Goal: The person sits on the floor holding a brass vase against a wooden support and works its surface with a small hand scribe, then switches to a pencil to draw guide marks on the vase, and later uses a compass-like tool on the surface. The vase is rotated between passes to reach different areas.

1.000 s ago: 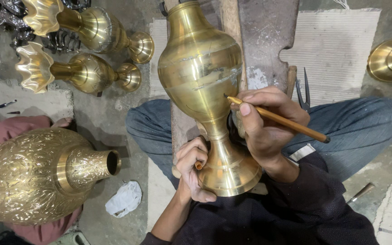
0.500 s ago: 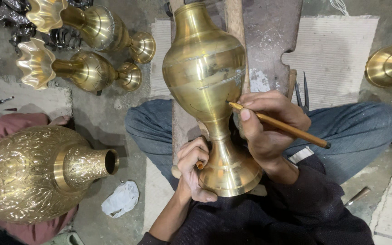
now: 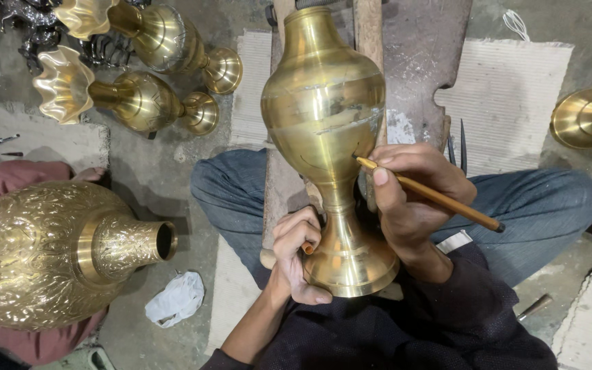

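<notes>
A tall plain brass vase [image 3: 323,116] lies across my lap, its flared foot toward me. My left hand [image 3: 297,255] grips the foot from the left side, with a small orange object tucked under its fingers. My right hand [image 3: 412,195] holds a thin wooden pencil-like tool [image 3: 433,197] whose dark tip touches the vase's lower belly, where a faint drawn curve shows. Both knees in blue jeans flank the vase.
A large engraved brass vase [image 3: 42,253] lies on a red cloth at left. Two fluted-mouth brass vases [image 3: 138,99] lie at the upper left. Another brass piece [image 3: 584,116] sits at the right edge. A crumpled white rag [image 3: 176,298] and a wooden plank [image 3: 368,41] are on the floor.
The vase has shifted slightly and my right hand has moved the tool tip a little down along the belly. My left hand keeps its grip on the foot.
</notes>
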